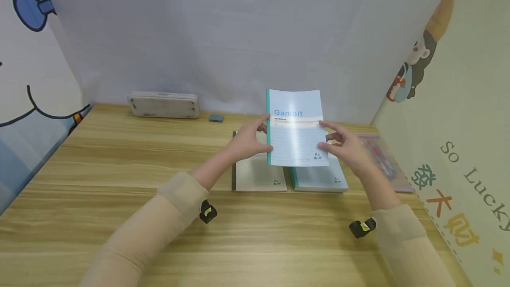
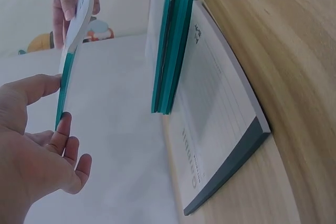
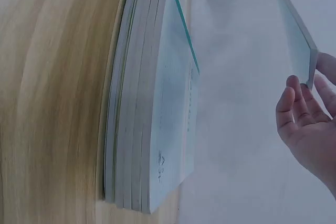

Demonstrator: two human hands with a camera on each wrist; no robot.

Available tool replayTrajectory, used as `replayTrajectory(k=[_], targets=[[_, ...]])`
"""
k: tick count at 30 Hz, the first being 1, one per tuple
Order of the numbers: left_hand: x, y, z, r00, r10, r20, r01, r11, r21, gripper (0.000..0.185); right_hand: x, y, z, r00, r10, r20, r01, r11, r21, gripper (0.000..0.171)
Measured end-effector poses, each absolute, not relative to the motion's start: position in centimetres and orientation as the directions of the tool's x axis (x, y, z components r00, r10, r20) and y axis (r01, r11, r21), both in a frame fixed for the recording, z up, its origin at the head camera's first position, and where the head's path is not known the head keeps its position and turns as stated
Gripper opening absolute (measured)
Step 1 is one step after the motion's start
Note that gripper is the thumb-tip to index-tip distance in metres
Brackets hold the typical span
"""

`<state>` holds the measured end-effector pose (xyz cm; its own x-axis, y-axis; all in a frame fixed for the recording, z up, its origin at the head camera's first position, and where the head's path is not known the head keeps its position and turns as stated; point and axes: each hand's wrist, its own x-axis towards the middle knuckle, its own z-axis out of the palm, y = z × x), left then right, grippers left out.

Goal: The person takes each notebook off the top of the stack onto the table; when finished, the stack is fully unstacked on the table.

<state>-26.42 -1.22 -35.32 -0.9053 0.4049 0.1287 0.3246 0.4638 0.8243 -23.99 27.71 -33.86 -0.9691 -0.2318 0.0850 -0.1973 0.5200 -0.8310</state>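
Beige sleeves, bare hands
Each sleeve [image 1: 175, 207] ends near the wrist, where a small black-and-yellow camera [image 1: 208, 212] is strapped.

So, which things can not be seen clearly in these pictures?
- Pouch, head view: its contents are blurred, and the right hand partly covers it.
- Small print on the lifted notebook, head view: glare, too small.
- Grey-spined notebook, head view: left hand hides its top.
- Stack, right wrist view: top cut by edge.
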Motion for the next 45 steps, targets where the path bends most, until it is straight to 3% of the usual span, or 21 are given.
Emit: replayTrajectory(k=[4, 12, 23, 30, 45], targets=[[-26.2, -2.8, -34.7, -0.904, 0.410, 0.122, 0.316, 0.448, 0.836, 0.089, -24.1, 26.6, -33.8, -0.951, -0.287, 0.115, -0.252, 0.504, -0.826, 0.063], [-25.5, -6.5, -33.9, -0.907, 0.410, 0.090, 0.295, 0.470, 0.832, 0.088, -24.2, 23.8, -33.9, -0.894, -0.397, 0.208, -0.419, 0.575, -0.703, 0.066], [-24.8, -11.0, -34.4, -0.926, 0.363, 0.106, 0.289, 0.497, 0.818, 0.085, -24.1, 19.6, -33.7, -0.854, -0.486, 0.185, -0.468, 0.565, -0.680, 0.070], [-24.4, -14.9, -34.7, -0.909, 0.391, 0.142, 0.351, 0.538, 0.767, 0.082, -24.6, 16.9, -34.6, -0.813, -0.559, 0.165, -0.509, 0.543, -0.667, 0.072], [-24.3, -20.7, -37.9, -0.891, 0.453, 0.022, 0.343, 0.640, 0.687, 0.088, -25.5, 11.8, -38.5, -0.774, -0.634, 0.007, -0.489, 0.590, -0.643, 0.074]])
